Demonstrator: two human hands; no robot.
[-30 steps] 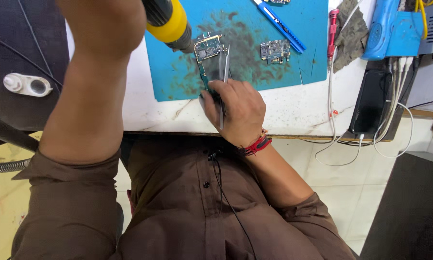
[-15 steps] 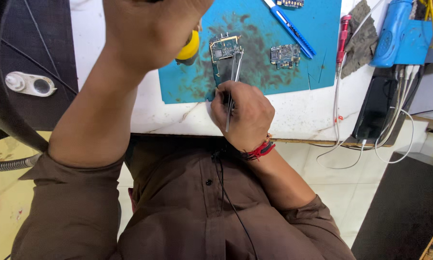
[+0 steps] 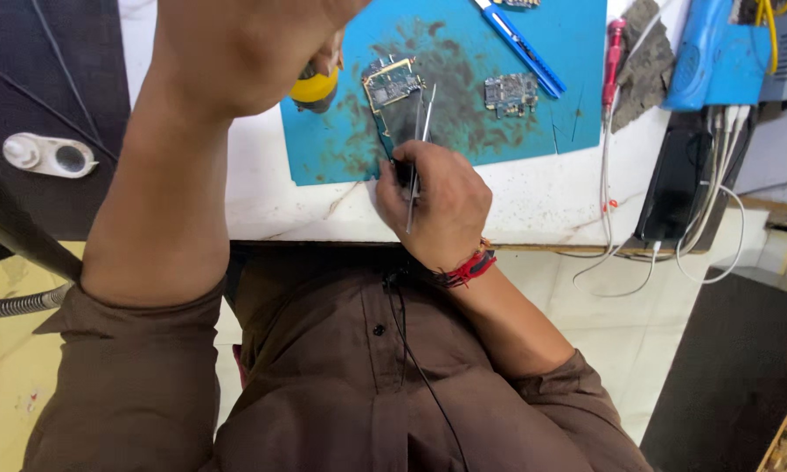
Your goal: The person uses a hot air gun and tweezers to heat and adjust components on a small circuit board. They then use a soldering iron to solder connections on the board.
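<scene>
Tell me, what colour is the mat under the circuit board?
The mat is blue with dark stains, seen best in the head view.

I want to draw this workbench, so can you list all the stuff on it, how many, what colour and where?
Work mat: one, blue with dark stains, on the white bench top.
Circuit board: one, dark with a gold edge, on the mat in front of the right hand.
Smaller circuit board: one, grey, on the mat to the right.
Tweezers: one pair, silver, tips at the first board.
Yellow-tipped tool: one, yellow and black, at the mat's left edge.
Blue tool: one, lying at the mat's top.
Cables: several, white, right of the mat.
Left hand: one, gripping the yellow-tipped tool.
Right hand: one, with red wristband, holding the tweezers.
</scene>
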